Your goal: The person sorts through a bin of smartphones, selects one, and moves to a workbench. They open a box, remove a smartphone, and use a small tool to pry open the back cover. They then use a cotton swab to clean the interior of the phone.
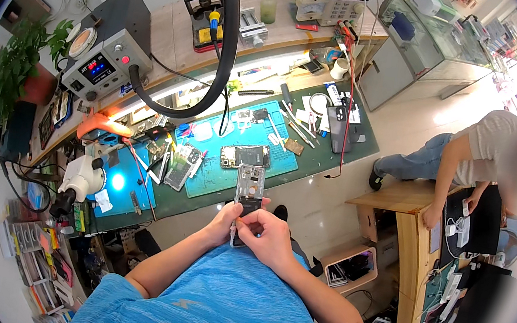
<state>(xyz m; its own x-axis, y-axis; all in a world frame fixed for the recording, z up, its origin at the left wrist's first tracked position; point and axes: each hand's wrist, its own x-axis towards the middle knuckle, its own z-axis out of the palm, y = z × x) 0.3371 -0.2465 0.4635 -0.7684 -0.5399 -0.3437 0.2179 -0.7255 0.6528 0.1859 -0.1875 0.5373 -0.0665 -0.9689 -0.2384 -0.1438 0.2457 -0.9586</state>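
Note:
I hold a phone housing (251, 180) upright in front of my body, its inner side with cut-outs and a dark lower part facing me. My left hand (221, 223) is closed around its left edge, the thumb lying on the front. My right hand (268, 236) bends over the lower part, thumb and fingers pinched together against it. Whatever is between those fingertips is too small or hidden to name. Just beyond the housing, an opened phone (245, 156) with bare inner parts lies on the blue work mat (207, 182).
Tweezers, screwdrivers and phone parts crowd the bench. Left stand a microscope (82, 179) and a hot-air station (109, 67); its thick black hose (227, 40) arches overhead. A dark phone (336, 127) lies at right. A power supply (335, 0) sits on the shelf. Another person (469, 150) works at a right-hand counter.

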